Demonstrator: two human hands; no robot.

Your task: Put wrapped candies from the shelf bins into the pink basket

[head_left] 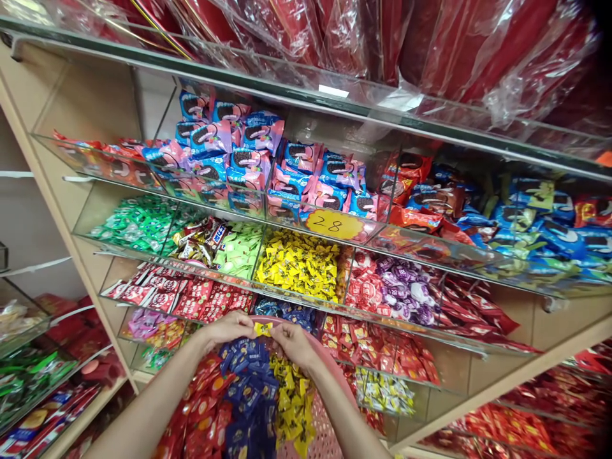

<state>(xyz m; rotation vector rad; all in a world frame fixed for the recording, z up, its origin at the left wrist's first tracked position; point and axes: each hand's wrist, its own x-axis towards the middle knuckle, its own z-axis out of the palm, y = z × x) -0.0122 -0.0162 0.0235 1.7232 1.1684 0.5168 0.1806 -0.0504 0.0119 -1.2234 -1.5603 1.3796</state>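
Note:
A small yellow wrapped candy point(262, 329) is stretched between my two hands, one end in each. My left hand point(230, 328) pinches its left end, and my right hand point(292, 342) pinches the right end. Below them is a pink plastic basket point(329, 424) with a perforated bottom. Inside it lie red packets point(203, 401) on the left, dark blue packets point(251, 395) in the middle and more yellow candies point(292, 401) on the right. My forearms hide parts of the basket's sides.
Ahead stands a wooden shelf unit with clear bins: yellow candies point(299, 264), green candies point(134, 223), purple candies point(406, 287) and blue-pink cookie packs point(255, 162). A yellow tag point(335, 223) reads 28. Red plastic-wrapped goods point(354, 38) lie on top; another shelf point(33, 382) is at left.

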